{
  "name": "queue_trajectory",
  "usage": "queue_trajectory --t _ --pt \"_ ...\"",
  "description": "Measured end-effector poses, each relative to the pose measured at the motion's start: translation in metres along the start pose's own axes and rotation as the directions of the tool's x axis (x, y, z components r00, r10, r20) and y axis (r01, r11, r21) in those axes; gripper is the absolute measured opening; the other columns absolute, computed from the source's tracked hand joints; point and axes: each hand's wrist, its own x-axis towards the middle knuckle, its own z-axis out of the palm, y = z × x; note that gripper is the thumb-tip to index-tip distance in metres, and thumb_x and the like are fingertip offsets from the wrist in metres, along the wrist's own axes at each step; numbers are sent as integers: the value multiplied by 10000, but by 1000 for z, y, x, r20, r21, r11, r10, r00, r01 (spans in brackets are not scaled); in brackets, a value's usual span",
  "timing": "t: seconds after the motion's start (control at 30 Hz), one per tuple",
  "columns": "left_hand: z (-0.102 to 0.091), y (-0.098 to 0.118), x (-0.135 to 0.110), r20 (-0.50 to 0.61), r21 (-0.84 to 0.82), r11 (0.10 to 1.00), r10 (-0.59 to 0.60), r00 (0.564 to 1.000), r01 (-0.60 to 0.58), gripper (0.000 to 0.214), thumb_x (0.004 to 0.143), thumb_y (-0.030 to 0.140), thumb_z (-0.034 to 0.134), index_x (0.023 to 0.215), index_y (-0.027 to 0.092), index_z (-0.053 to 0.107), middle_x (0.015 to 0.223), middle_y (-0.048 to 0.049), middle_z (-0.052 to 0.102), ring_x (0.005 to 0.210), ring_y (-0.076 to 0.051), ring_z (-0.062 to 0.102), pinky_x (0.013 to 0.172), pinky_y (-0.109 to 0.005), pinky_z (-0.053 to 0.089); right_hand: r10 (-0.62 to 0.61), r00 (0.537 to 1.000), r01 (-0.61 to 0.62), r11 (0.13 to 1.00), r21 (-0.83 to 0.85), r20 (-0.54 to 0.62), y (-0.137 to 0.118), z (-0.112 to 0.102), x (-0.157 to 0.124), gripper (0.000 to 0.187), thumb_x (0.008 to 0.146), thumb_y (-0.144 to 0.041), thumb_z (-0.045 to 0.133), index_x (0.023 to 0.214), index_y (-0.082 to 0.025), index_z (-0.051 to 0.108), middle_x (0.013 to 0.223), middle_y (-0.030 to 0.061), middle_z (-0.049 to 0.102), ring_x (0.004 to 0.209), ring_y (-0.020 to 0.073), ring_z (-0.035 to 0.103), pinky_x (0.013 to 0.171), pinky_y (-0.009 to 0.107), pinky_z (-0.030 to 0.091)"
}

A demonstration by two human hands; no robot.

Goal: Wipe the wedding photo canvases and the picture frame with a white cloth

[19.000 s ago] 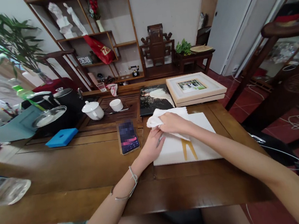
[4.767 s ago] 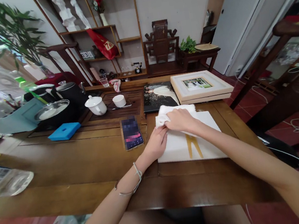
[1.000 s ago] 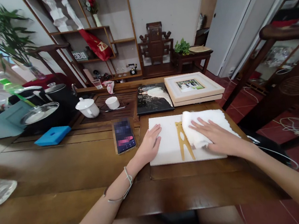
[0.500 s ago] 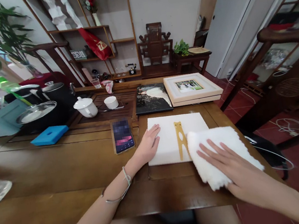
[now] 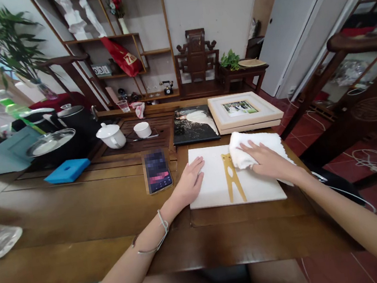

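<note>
My left hand (image 5: 192, 178) lies flat, fingers stretched out, on the left edge of a white board (image 5: 213, 192) on the wooden table. A thin golden cat-shaped piece (image 5: 227, 163) with long legs lies on the board's middle. At the board's upper right, my right hand (image 5: 263, 155) holds a fluffy white towel (image 5: 240, 145) pressed down under its fingers. The towel is bunched and covers the board's right-hand corner and some table beyond it. A phone (image 5: 158, 172) with a lit screen rests left of my left hand.
Behind the board are a dark photo panel (image 5: 195, 124) and a stack of pale frames (image 5: 245, 109). Further left stand a white lidded bowl (image 5: 111, 136), a small white cup (image 5: 142, 129), a blue block (image 5: 67, 171) and a dark pan (image 5: 51, 148). A wooden chair (image 5: 356, 102) stands at the right.
My right hand has moved the towel away from me and slightly left, uncovering the board's lower right corner and the golden piece's right leg. My left hand stays on the board.
</note>
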Motion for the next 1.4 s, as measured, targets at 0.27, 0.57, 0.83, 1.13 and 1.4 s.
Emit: queue_trajectory --t 0.27,0.57,0.83,1.13,1.4 --pt "-1 1 -1 6 -11 1000 5 1000 -5 447 986 246 350 1401 128 468 1528 -153 415 1458 -256 321 1203 -533 232 27 998 -29 999 -37 -54 -16 -3 17 675 819 -193 394 1486 -93 391 1540 124 384 1407 369 335 1132 532 293" --pt "1 1 0 -7 -10 1000 -6 1000 6 445 980 241 356 1393 130 479 1519 -152 429 1459 -253 321 1205 -522 234 172 984 -174 983 -58 -38 -4 -23 3 493 822 -214 431 1256 -97 634 1219 184 672 1040 367 639 850 412 472" --pt "0 2 2 -15 -21 1000 18 1000 -19 452 971 212 352 1393 103 471 1504 -179 437 1428 -294 364 1192 -558 239 14 999 -12 999 -38 41 -87 -42 67 363 843 -272 427 997 -112 714 1046 177 715 886 289 660 674 316 428" --pt "1 1 2 -27 -21 999 39 999 -39 439 969 214 368 1389 163 484 1477 -153 477 1406 -276 403 1189 -541 255 -49 998 50 998 -46 24 -100 -38 78 345 845 -285 435 1007 -132 699 1056 172 713 894 306 671 670 327 447" --pt "6 -4 3 -36 -80 997 -9 999 6 434 973 224 357 1380 164 496 1508 -133 450 1448 -239 345 1201 -529 229 -26 998 17 990 -140 -64 -48 -10 39 599 825 -205 424 1413 -104 468 1464 161 490 1288 331 497 1036 424 383"
